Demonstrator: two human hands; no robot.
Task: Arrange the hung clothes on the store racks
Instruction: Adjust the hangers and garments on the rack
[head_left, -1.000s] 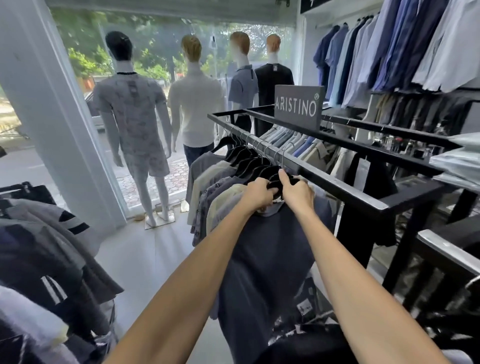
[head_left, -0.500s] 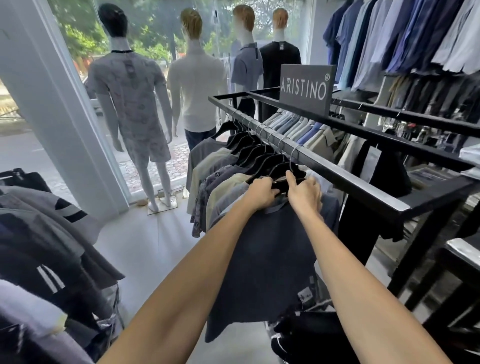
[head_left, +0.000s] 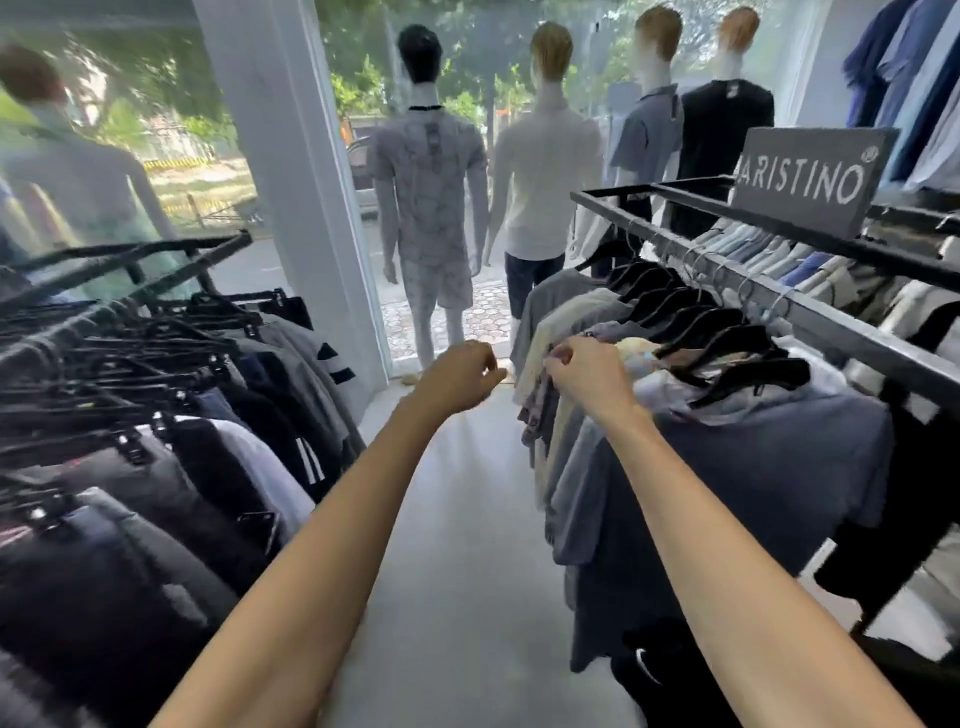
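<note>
Right hand (head_left: 587, 376) nearer rail (head_left: 831, 325) — fingers curled, pinching edge of shirts (head_left: 582, 332) hung below rail. Left hand (head_left: 460, 376) apart from shirts, out over aisle, fingers loosely curled, holding nothing. Rail's long axis runs away from the person, toward the window; hangers (head_left: 727, 343) crosswise — sliding goes along rail.

You see soft, matt cloth shirts (head_left: 769, 447) on matt black hangers (head_left: 748, 376), slung from a dark metal rack (head_left: 831, 322) with a dull finish. The floor (head_left: 457, 571) looks smooth and faintly glossy; the mannequins (head_left: 431, 171) have smooth, hard limbs.
</note>
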